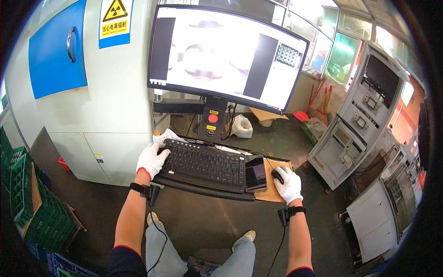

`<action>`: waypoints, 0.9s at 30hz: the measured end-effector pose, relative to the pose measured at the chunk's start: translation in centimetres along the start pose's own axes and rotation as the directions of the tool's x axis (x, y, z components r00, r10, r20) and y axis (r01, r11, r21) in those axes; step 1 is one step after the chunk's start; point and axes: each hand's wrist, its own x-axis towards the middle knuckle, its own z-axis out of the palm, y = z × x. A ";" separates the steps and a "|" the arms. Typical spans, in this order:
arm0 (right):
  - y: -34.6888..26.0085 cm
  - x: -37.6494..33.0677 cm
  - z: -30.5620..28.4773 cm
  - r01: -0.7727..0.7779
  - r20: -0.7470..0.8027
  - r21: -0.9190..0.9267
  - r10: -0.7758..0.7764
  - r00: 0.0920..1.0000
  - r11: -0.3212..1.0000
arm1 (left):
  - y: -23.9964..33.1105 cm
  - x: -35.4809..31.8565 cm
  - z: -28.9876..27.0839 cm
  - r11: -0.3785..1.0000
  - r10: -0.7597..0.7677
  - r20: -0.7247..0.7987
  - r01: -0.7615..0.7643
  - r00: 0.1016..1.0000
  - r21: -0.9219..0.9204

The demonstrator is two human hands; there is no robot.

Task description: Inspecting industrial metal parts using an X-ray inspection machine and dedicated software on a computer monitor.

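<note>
My left hand [152,160], in a white knit glove with a red cuff, rests at the left end of a black keyboard [204,164]. Its fingers lie apart over the corner keys and grip nothing. The gloved right hand [290,185] is wrapped over a black computer mouse [277,176] on a tan board [276,165]. Between keyboard and mouse lies a dark-screened phone [255,173]. Above them a large monitor [217,55] shows a bright greyscale picture with dark curved marks and a small inset at its right. Both wrists carry black straps with cables.
A red push button [212,118] sits on the post below the monitor. At left stands a pale cabinet [115,111] with a blue door [59,51] and a radiation warning sign [115,21]. Green crates [44,217] are stacked lower left; a grey equipment rack [355,120] stands right.
</note>
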 end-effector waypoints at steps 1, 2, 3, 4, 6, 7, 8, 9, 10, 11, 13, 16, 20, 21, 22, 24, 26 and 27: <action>-0.1 0.0 0.0 0.002 0.000 -0.001 -0.002 1.000 1.000 | -0.1 0.0 0.0 1.000 -0.001 0.001 0.001 1.000 -0.003; -0.1 0.0 0.0 0.001 0.003 -0.002 -0.001 1.000 1.000 | -0.1 0.0 0.0 1.000 -0.006 0.001 0.006 1.000 -0.004; -0.1 0.0 -0.1 0.001 0.007 -0.003 -0.001 1.000 1.000 | 0.0 -0.1 0.0 1.000 -0.010 0.003 0.010 1.000 -0.008; -0.1 0.0 -0.1 0.000 0.010 -0.004 0.000 1.000 1.000 | 0.3 -0.1 0.0 1.000 -0.018 0.004 0.018 1.000 -0.009; 0.1 0.0 0.0 0.001 0.012 0.000 -0.001 1.000 1.000 | 0.3 -0.1 0.0 1.000 -0.021 0.004 0.021 1.000 -0.004; 0.1 0.0 0.1 0.003 0.012 0.002 -0.003 1.000 1.000 | 0.0 0.0 0.1 1.000 -0.016 0.003 0.016 1.000 0.003; 0.1 0.0 0.2 0.005 0.009 0.000 -0.005 1.000 1.000 | -0.1 0.0 0.1 1.000 -0.011 0.004 0.011 1.000 0.010; 0.1 0.0 0.2 0.004 0.007 0.000 -0.004 1.000 1.000 | -0.2 0.1 0.1 1.000 -0.004 0.004 0.004 1.000 0.017; 0.1 -0.1 0.2 0.004 0.006 0.000 -0.004 1.000 1.000 | -0.3 0.2 0.2 1.000 0.002 0.007 -0.002 1.000 0.025; 0.2 -0.1 0.2 0.004 0.006 0.001 -0.004 1.000 1.000 | -0.3 0.1 0.2 1.000 0.003 0.007 -0.003 1.000 0.029; 0.3 -0.2 0.3 0.003 0.001 0.000 -0.003 1.000 1.000 | -0.3 0.1 0.2 0.999 0.004 0.005 -0.004 1.000 0.035; 0.2 -0.1 0.3 -0.001 0.006 -0.006 0.001 1.000 1.000 | -0.2 0.2 0.1 0.999 -0.004 0.006 0.004 1.000 0.039; 0.1 0.0 0.2 -0.015 0.025 -0.005 0.016 1.000 1.000 | -0.1 0.1 0.1 0.999 -0.014 0.007 0.013 1.000 0.039; 0.1 0.0 0.2 -0.016 0.023 -0.004 0.016 1.000 1.000 | -0.1 0.1 0.2 0.999 -0.016 0.008 0.016 1.000 0.035; 0.1 0.0 0.2 -0.017 0.021 -0.003 0.017 1.000 1.000 | -0.1 0.1 0.1 0.999 -0.019 0.010 0.019 1.000 0.028; 0.0 -0.1 0.2 -0.017 0.016 -0.002 0.017 1.000 1.000 | -0.2 0.1 0.2 1.000 -0.019 0.010 0.019 1.000 0.017; -0.1 -0.1 0.2 -0.016 0.013 -0.003 0.017 1.000 1.000 | -0.5 0.1 0.3 1.000 -0.018 0.006 0.018 1.000 0.013; -0.1 0.0 0.1 -0.017 0.013 -0.004 0.017 1.000 1.000 | -0.4 0.1 0.3 1.000 -0.016 0.004 0.016 1.000 0.011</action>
